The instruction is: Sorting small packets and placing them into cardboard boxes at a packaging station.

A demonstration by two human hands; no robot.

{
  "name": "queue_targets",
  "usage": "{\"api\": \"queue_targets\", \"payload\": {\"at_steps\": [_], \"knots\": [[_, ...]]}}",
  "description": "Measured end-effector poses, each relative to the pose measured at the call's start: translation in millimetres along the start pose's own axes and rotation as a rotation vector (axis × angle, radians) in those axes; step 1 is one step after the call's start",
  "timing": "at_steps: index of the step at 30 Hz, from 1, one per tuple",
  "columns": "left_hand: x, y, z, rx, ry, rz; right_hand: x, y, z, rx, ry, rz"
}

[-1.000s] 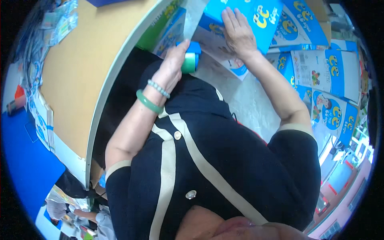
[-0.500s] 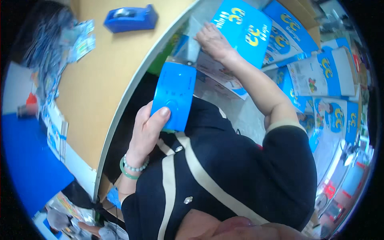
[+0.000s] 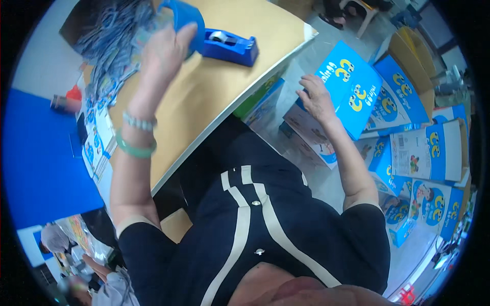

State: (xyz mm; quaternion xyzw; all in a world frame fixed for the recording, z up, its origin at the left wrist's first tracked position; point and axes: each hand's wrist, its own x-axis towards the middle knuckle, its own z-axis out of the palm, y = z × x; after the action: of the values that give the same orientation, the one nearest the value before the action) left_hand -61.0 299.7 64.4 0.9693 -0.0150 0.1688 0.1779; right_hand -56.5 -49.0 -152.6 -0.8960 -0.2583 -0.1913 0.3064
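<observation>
My left hand (image 3: 163, 53) is raised over the far left part of the table, its thumb bent against a curved, smooth blue plastic object (image 3: 188, 20). The fingers wrap round this object, but its exact kind does not show. Right beside it stands a dark blue desktop tape dispenser (image 3: 229, 47) with a roll of tape in it. On the right, my right hand (image 3: 316, 97) is at the left edge of a blue and white carton (image 3: 349, 84), fingers apart and holding nothing. Whether the fingertips touch the carton I cannot tell.
A pile of small printed packets (image 3: 115, 38) lies at the table's far left. Stacked printed cards (image 3: 99, 137) line its left side. Several more cartons (image 3: 426, 153) stand on the floor at right, one with flaps raised. Another person (image 3: 109, 278) sits at lower left.
My left hand has carried the blue object from in front of my body up and over the table, beside the tape dispenser. My right hand stays by the carton; the view has shifted.
</observation>
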Motion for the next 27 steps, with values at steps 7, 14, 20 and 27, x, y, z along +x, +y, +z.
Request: {"api": "queue_targets", "payload": {"at_steps": [7,14,20,27], "knots": [[196,-19,126,0.228,-0.236,0.014,-6,-11,-11,0.154,0.053,-0.014],[203,0,218,0.277,-0.402,-0.041,-54,37,-100,-0.238,0.339,0.190],[166,73,174,0.521,-0.104,0.190,-59,145,-125,-0.533,0.395,0.399],[-25,194,181,-0.228,-0.689,0.254,44,208,-62,-0.403,-0.017,0.422]]}}
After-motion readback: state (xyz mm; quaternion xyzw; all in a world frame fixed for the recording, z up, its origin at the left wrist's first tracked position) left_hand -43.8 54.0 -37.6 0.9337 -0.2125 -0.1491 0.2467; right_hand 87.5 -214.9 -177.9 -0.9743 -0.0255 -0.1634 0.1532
